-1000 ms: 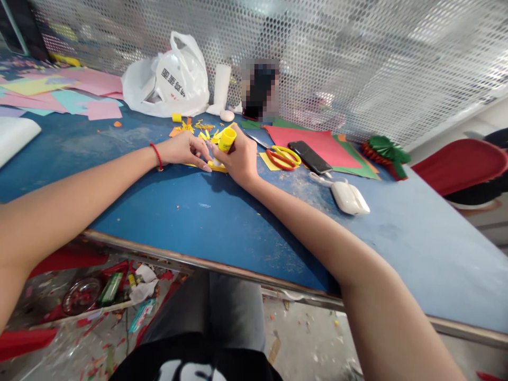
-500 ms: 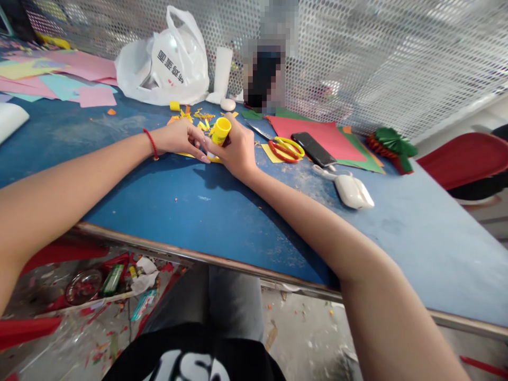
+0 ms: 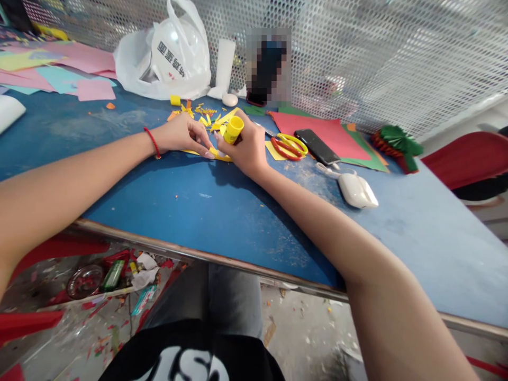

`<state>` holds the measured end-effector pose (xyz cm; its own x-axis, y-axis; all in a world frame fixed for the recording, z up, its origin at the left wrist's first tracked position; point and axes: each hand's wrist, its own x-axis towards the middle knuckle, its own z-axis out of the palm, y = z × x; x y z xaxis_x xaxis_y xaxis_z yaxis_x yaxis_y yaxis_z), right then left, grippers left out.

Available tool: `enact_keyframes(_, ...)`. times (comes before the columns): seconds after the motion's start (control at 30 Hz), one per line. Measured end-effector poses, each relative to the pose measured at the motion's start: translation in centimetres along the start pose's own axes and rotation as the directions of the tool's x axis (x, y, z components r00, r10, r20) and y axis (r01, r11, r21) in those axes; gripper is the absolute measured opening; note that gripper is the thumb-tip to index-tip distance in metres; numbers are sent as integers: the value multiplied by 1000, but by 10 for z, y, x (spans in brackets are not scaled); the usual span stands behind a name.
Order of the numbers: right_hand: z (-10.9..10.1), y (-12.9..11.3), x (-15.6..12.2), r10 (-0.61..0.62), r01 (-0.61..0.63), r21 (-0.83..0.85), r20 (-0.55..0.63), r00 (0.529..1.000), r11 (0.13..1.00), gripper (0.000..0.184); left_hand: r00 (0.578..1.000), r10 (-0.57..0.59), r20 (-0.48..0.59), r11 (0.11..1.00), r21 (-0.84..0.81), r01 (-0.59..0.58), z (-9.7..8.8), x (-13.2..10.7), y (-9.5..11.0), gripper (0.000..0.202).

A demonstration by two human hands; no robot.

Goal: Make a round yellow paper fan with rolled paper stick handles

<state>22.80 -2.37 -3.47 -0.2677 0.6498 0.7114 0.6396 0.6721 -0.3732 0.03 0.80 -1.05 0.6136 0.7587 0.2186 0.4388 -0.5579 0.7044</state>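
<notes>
My right hand (image 3: pixel 251 143) is closed around a yellow glue stick (image 3: pixel 233 129), tilted with its round end up and its lower end at a yellow paper strip (image 3: pixel 222 157) on the table. My left hand (image 3: pixel 184 135) is just to the left, its thumb and fingertips holding the near part of the strip. The palm side of the left hand hides part of the paper. Behind my hands lie yellow and orange paper scraps (image 3: pixel 204 120) and a small yellow cap (image 3: pixel 175 100).
To the right are scissors (image 3: pixel 289 147), a black phone (image 3: pixel 316 146), red paper (image 3: pixel 317 129), a white earphone case (image 3: pixel 357 190) and a green paper piece (image 3: pixel 399 140). Behind stand a white plastic bag (image 3: pixel 130 69) and white tube (image 3: pixel 225 66) before a perforated metal screen (image 3: pixel 377 58).
My right hand has slid right with the glue stick, away from my left fingertips, and more of the yellow strip shows between them. My left hand has stayed nearly in place.
</notes>
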Motion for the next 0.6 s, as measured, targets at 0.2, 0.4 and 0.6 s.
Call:
enact_keyframes(0.2,-5,5,0,8,-7,13,-10,1000,1000,23,999,32,9,999,-3,-32,1,-1,2,29)
enact_keyframes(0.4,-10,10,-3,18,-17,21,-41,999,1000,19,1000,20,8,1000,-1,-20,2,0,4,34)
enact_keyframes(0.6,-15,16,-8,0,1,15,-95,995,1000,20,1000,18,5,1000,-24,-18,2,-2,6,35)
